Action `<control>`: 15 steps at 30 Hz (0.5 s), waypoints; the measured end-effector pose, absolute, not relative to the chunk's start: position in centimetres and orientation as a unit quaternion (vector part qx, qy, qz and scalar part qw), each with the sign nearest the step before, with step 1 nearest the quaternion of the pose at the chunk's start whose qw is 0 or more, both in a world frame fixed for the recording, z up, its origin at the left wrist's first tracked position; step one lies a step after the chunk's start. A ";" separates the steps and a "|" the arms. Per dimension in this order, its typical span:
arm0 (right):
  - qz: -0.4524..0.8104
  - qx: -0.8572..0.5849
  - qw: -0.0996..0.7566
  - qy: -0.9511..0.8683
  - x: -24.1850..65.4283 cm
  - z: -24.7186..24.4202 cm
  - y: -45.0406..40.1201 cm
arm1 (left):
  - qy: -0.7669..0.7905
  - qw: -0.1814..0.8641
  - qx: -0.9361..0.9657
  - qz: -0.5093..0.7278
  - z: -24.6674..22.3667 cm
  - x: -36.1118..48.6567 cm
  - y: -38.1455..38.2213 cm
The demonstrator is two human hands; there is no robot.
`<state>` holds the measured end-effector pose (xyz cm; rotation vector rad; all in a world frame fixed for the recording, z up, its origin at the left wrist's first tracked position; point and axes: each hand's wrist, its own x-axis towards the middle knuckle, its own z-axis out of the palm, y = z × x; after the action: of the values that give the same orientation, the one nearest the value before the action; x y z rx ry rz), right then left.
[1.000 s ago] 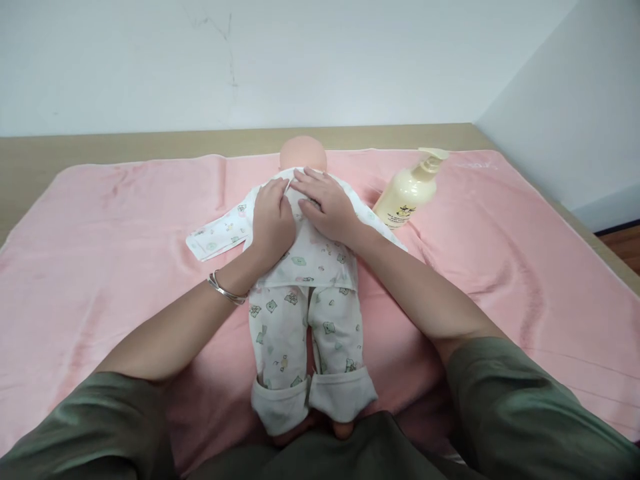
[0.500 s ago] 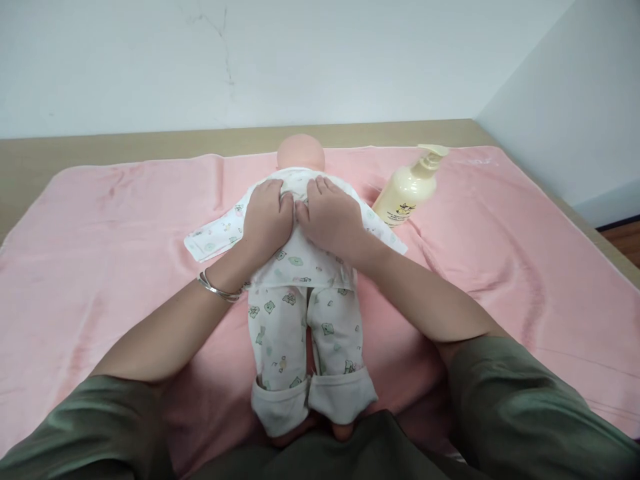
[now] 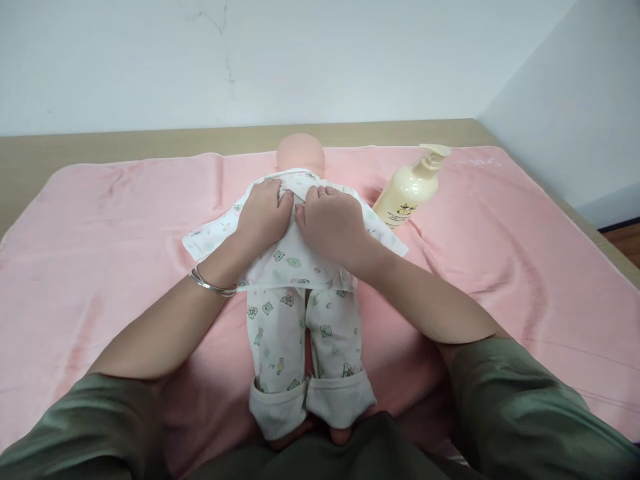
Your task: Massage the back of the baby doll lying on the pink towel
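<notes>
A baby doll (image 3: 300,153) lies on its front, head away from me, in a white printed top (image 3: 287,267) and matching trousers (image 3: 333,327) with turned-up cuffs. My left hand (image 3: 266,212) rests on the left side of the doll's upper back, palm down, fingers pointing toward the head. Beside it my right hand (image 3: 333,223) presses on the right side, its fingers a little bent over the cloth. The thumbs point toward each other along the spine, a small gap between them. The top is creased between the hands. The doll's face is hidden.
A cream pump bottle (image 3: 407,193) leans on its side to the right of the doll, close to its right sleeve. Beneath everything a pink blanket (image 3: 125,267) covers the wooden table (image 3: 150,147). White walls (image 3: 325,60) stand behind and to the right.
My right hand's fingers look more bent, and both hands have shifted slightly on the doll's back. The top is now more wrinkled between them. The bottle remains where it was.
</notes>
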<state>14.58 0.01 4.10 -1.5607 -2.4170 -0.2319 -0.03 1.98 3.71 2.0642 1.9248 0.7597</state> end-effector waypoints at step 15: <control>-0.157 -0.491 0.100 -0.851 15.1 3.9 -0.1 | 0.639 0.134 0.691 0.311 3.3 0.1 2.1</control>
<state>15.12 -0.08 3.90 -1.4507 -2.5167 -0.4644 0.09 2.10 3.33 2.0022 1.8513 0.9026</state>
